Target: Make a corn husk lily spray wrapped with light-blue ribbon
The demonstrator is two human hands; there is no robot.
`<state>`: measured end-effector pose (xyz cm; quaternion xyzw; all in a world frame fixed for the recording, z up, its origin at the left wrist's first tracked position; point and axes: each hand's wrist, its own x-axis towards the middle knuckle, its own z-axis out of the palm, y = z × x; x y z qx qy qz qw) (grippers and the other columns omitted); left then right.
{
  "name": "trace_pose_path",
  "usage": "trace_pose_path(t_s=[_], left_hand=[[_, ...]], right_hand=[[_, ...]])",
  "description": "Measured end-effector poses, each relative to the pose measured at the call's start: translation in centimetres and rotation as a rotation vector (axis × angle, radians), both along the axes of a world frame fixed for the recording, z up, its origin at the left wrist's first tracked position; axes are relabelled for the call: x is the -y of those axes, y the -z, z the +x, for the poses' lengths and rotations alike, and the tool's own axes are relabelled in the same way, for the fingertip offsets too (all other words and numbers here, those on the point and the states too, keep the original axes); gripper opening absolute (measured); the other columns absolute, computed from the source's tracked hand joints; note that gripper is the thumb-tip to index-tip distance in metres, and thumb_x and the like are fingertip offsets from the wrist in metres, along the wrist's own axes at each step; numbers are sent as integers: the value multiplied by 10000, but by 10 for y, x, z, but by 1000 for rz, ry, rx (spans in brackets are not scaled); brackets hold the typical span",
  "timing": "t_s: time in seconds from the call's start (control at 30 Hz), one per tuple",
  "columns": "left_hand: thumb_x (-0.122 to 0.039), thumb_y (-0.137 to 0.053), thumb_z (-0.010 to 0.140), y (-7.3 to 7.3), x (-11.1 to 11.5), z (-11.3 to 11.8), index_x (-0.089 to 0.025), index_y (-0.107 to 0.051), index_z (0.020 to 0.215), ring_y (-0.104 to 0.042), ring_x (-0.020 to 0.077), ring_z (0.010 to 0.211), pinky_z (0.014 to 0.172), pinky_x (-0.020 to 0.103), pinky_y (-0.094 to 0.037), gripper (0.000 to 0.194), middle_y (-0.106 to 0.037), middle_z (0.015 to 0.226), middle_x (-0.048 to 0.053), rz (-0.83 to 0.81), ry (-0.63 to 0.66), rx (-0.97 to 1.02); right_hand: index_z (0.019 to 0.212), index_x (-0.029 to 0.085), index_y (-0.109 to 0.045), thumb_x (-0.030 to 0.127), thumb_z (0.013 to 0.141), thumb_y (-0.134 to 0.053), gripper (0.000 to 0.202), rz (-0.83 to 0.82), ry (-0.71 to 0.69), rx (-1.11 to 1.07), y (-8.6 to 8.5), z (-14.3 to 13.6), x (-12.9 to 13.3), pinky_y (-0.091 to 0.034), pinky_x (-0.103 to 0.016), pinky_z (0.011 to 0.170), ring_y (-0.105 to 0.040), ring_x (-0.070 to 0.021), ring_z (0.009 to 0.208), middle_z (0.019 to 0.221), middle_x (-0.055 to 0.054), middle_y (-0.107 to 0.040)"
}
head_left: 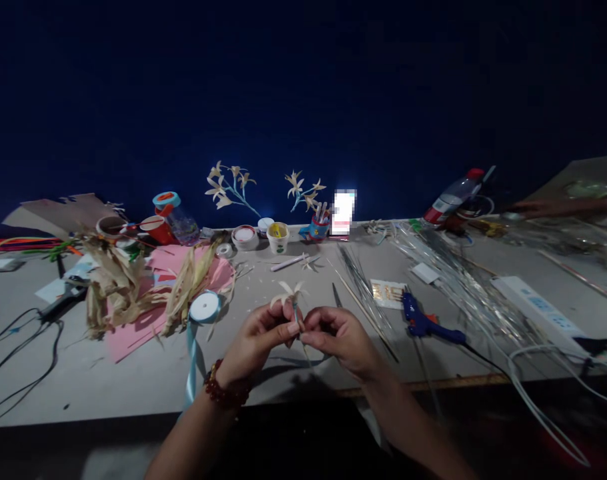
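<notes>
A pale husk-like artificial flower (289, 293) stands up from the fingers of my left hand (268, 330), which pinches it by its thin stem. Light blue wrapping shows on the stem just below the petals. My right hand (341, 337) is closed in a pinch beside the stem, its fingertips meeting those of the left. What lies between the right fingertips is hidden. A spool of light blue ribbon (205, 308) stands left of my hands, its ribbon trailing toward the table's front edge. A loose pale flower (310, 263) lies on the table beyond my hands.
Dried husks (116, 287) cover pink sheets (133, 333) at left. Finished flower sprays (233, 187) stand behind, near a lit phone (343, 212). Right are a blue glue gun (428, 320), wires (356, 273), a power strip (538, 313), cables and another person's arm (558, 208).
</notes>
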<state>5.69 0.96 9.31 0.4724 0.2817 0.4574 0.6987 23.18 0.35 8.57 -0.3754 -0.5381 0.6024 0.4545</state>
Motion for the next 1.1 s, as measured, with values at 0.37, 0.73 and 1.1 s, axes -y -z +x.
trace_pose_path(t_s=[0.37,0.73,1.1], left_hand=[[-276,-747,770,4,-3,1,-172,-610,774,-498,149,783,746,262,-411,172,-564,784,8,38,-205,-142],[-236,-729,779,-1,-6,5,-153,-645,770,-521,157,796,774,288,-413,119,-573,808,29,-43,-63,72],[-261,-753,755,15,-22,8,-165,-660,807,-521,175,880,824,277,-410,144,-583,872,41,42,-181,-86]], right_hand=[[738,177,-637,332,789,-714,180,106,49,139,5,-2,-7,-422,-248,638,-534,-132,660,695,2,-616],[735,158,-625,387,649,-832,321,-266,-62,-89,2,-2,-9,-174,-195,395,-265,-34,426,529,85,-401],[700,168,-624,397,720,-770,272,50,131,44,17,-6,-21,-352,-219,530,-444,-98,592,652,17,-533]])
